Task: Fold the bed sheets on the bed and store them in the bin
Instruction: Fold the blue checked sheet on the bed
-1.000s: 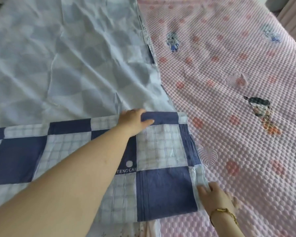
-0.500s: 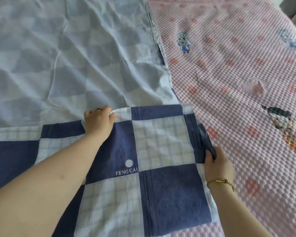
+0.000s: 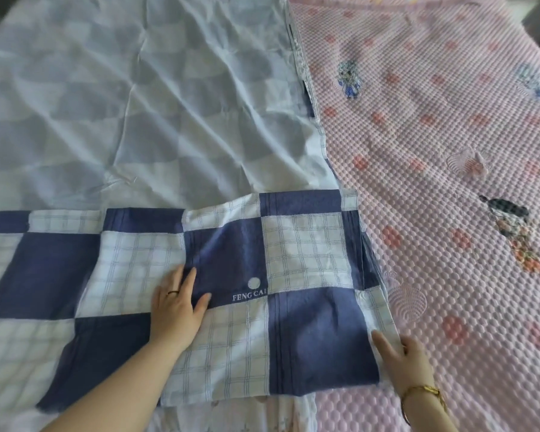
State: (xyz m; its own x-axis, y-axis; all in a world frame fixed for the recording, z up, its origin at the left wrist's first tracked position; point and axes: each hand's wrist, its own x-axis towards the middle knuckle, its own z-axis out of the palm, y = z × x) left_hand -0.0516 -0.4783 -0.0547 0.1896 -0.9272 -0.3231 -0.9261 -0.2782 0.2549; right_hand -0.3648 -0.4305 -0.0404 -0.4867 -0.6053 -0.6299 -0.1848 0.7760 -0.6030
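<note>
A blue-and-white checked bed sheet (image 3: 306, 254) lies spread on the bed, its near part folded over so the dark checks face up. The pale underside (image 3: 138, 104) fills the upper left. My left hand (image 3: 176, 310) lies flat on the folded part, fingers straight, a ring on one finger. My right hand (image 3: 399, 353), with a gold bracelet on the wrist, holds the sheet's right edge near the lower corner, thumb on top and fingers at the hem. No bin is in view.
The pink quilted mattress cover (image 3: 449, 151) with small cartoon figures takes up the right half. A lighter floral fabric (image 3: 247, 416) shows under the sheet at the bottom edge.
My left hand let go of the fold's upper edge and slid down to lie flat on the sheet. My right hand moved down the right edge toward the lower corner.
</note>
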